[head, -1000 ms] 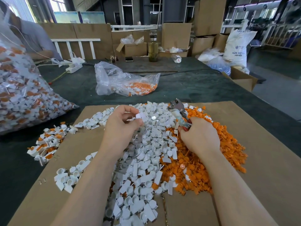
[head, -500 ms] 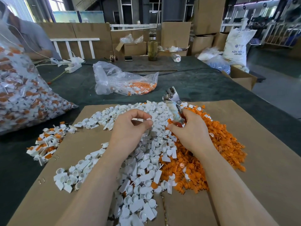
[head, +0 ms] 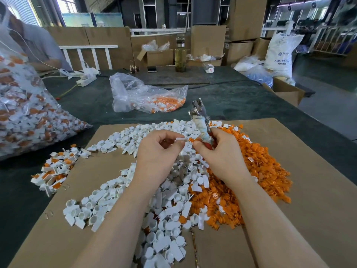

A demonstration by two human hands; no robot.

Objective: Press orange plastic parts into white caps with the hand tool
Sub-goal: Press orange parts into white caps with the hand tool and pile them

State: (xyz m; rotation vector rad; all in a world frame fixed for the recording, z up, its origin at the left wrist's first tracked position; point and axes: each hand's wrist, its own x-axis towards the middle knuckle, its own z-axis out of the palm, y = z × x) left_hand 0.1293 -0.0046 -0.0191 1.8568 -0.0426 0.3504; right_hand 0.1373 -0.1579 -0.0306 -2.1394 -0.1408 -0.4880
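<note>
Left hand (head: pixel 157 149) pinches a white cap (head: pixel 181 139); right hand (head: pixel 222 151) grips hand tool (head: pixel 200 120) and orange part (head: pixel 191 140).

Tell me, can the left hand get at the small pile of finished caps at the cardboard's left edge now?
Probably not at once: the left hand pinches a white cap. Nothing blocks the way to the finished caps.

Left hand (head: pixel 156 151) pinches white cap (head: pixel 181 139); right hand (head: pixel 222 153) holds orange part (head: pixel 191 140), hand tool (head: pixel 201 122).
</note>
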